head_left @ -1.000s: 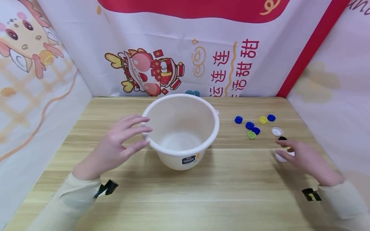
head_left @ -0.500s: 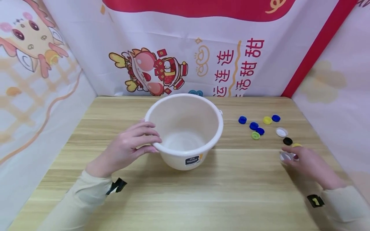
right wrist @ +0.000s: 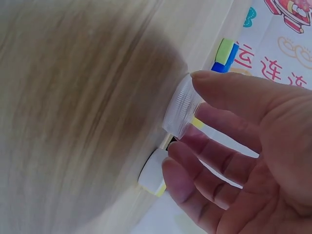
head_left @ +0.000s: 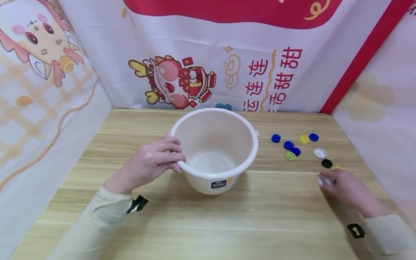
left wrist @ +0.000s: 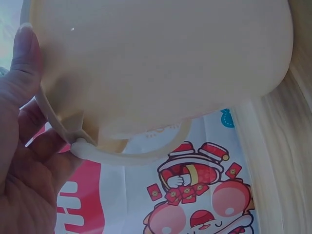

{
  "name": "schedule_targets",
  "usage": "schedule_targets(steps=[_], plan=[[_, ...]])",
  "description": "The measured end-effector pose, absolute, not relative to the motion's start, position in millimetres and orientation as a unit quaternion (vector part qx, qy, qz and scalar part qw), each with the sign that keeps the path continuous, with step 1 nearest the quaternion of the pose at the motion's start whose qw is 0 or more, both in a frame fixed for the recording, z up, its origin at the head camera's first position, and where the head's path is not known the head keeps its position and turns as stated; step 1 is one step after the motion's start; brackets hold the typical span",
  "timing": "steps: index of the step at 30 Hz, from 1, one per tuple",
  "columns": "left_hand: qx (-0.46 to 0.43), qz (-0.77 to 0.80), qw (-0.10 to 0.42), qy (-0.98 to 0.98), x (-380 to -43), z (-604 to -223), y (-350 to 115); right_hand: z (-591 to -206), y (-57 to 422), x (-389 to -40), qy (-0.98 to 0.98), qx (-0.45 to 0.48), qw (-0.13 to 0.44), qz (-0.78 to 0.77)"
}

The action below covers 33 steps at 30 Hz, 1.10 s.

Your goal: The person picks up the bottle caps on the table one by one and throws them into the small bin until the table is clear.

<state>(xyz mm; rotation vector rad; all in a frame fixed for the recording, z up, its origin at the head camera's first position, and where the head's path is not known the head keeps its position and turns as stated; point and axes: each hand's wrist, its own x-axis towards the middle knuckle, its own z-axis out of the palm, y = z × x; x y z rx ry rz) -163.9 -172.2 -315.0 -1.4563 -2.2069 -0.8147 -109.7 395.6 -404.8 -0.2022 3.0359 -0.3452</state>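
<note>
My left hand (head_left: 147,162) grips the left rim of a white plastic bucket (head_left: 198,178), thumb outside and fingers over the edge. In the left wrist view the bucket's wall (left wrist: 170,63) fills the upper part, and its handle (left wrist: 141,157) hangs by my fingers. At the table's right, my right hand (head_left: 352,189) pinches a clear ribbed bottle cap (head_left: 325,181) between thumb and fingers. The right wrist view has this cap (right wrist: 181,107) standing tilted close to the wood. A white cap (right wrist: 154,170) lies beside my fingertips there.
Between bucket and right hand lie several bottle caps: blue (head_left: 288,145), yellow (head_left: 304,139), green (head_left: 290,156), white (head_left: 320,153) and black (head_left: 326,163). Another yellow cap (head_left: 337,168) is partly behind my right hand. Printed cloth (head_left: 234,43) borders the wooden table (head_left: 208,224).
My left hand has closed onto the bucket's rim from beside it. My right fingers have come down and together around the clear cap, which now tilts. The head view has shifted slightly.
</note>
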Motion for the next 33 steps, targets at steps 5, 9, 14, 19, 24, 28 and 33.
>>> schedule_targets(steps=[5, 9, 14, 19, 24, 28, 33], plan=[[-0.532, -0.295, 0.176, -0.774, -168.5, -313.7, -172.3, -405.5, 393.1, -109.6, 0.991, -0.086, 0.023, -0.100], [-0.541, -0.303, 0.169, -0.766, -171.4, -314.7, -174.1, -402.8, 389.7, -110.8, 0.992, -0.085, 0.028, -0.090], [-0.541, -0.308, 0.157, -0.766, -171.7, -312.9, -175.4, -397.6, 385.1, -112.9, 0.993, -0.067, 0.042, -0.093], [-0.540, -0.309, 0.159, -0.767, -172.1, -310.5, -174.5, -393.4, 380.0, -113.8, 0.992, -0.067, 0.036, -0.105], [-0.534, -0.306, 0.148, -0.774, -172.5, -307.7, -173.3, -382.5, 368.2, -113.9, 0.987, -0.095, -0.012, -0.128], [-0.531, -0.303, 0.140, -0.779, -171.9, -306.3, -173.9, -356.5, 348.1, -115.4, 0.973, -0.146, -0.092, -0.151], [-0.534, -0.303, 0.137, -0.777, -172.1, -305.7, -174.6, -309.6, 316.2, -122.4, 0.961, -0.185, -0.147, -0.143]])
